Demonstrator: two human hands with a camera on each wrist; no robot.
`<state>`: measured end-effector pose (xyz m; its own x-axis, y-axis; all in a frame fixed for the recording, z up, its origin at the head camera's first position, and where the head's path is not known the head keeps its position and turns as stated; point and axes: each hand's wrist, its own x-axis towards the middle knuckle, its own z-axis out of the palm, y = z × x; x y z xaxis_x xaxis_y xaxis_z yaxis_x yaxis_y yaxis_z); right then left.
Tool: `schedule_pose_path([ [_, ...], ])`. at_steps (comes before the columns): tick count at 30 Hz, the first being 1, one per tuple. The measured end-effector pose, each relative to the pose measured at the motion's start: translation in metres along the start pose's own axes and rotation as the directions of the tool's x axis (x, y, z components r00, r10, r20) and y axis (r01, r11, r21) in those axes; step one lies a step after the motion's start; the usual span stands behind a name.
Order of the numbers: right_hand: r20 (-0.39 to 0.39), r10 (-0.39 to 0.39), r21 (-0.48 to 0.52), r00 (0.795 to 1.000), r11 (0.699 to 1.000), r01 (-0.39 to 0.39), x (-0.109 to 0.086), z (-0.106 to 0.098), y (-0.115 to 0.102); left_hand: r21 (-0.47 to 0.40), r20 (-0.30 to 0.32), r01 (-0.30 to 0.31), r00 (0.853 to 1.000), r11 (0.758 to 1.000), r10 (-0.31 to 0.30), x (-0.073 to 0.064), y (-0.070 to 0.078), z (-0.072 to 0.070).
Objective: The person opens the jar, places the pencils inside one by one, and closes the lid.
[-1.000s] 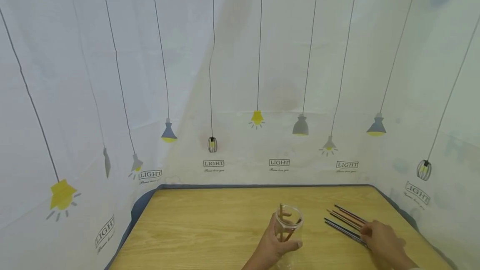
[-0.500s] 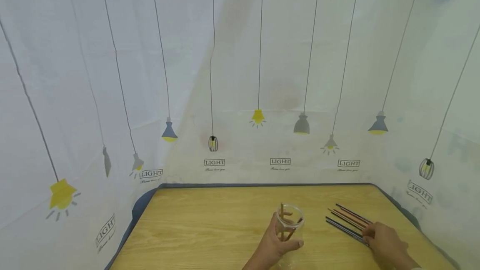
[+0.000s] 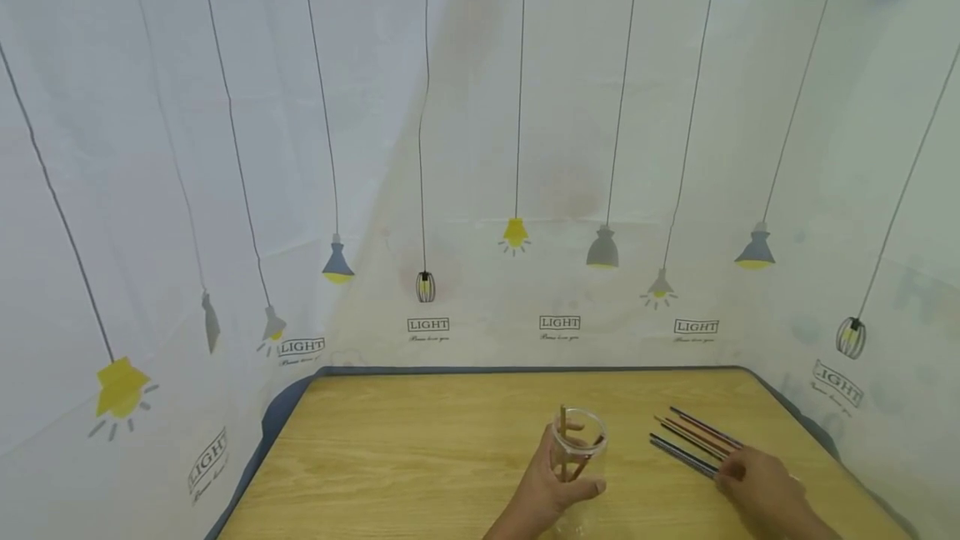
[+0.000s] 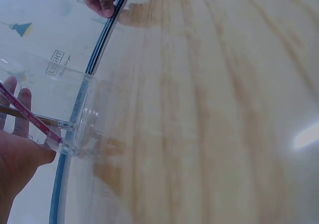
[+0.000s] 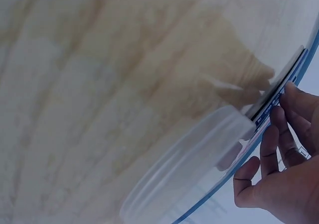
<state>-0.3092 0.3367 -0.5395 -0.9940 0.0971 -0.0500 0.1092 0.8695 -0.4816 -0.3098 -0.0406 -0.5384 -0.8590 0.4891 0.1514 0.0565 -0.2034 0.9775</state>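
the left hand [image 3: 551, 473] wraps a clear, upright jar [image 3: 594, 465] with a lettered red pencil [image 4: 32, 115] and a tan pencil [image 3: 563, 440] inside, while the right hand [image 3: 761, 482] pinches a blue pencil [image 5: 269, 107], pale-lettered, among slim dark and reddish pencils [image 3: 693, 442] lying nearly side by side on the table [image 3: 420, 448].

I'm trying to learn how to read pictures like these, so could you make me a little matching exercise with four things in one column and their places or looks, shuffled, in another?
Things
1. Left hand
2. Right hand
3. Jar
4. Table

Places or looks
A. See-through, with two upright or leaning pencils inside
B. Light brown, with a wood grain
C. Wrapped around the jar
D. Fingertips at the ends of the loose pencils

Right pairs: 1-C, 2-D, 3-A, 4-B
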Motion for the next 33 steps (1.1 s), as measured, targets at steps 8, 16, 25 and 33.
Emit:
schedule_pose_path([
  [8,0.013,-0.017,-0.021,1.0,1.0,0.018,0.001,0.005,0.0,0.038,-0.013,0.015,1.0,0.999,-0.015,0.001,-0.002,-0.002],
  [16,0.058,0.006,-0.071,0.998,0.997,-0.002,0.006,0.001,-0.002,0.028,-0.016,0.015,1.0,0.999,-0.015,0.001,-0.002,-0.002],
  [25,0.06,-0.021,-0.174,0.998,0.984,0.031,0.01,0.001,-0.005,0.026,-0.013,0.01,1.0,1.0,-0.01,0.001,0.0,-0.003],
  [33,0.057,0.002,-0.184,0.998,0.983,0.009,0.011,0.006,-0.003,0.034,-0.02,0.009,1.0,0.999,-0.009,-0.001,-0.001,-0.002],
])
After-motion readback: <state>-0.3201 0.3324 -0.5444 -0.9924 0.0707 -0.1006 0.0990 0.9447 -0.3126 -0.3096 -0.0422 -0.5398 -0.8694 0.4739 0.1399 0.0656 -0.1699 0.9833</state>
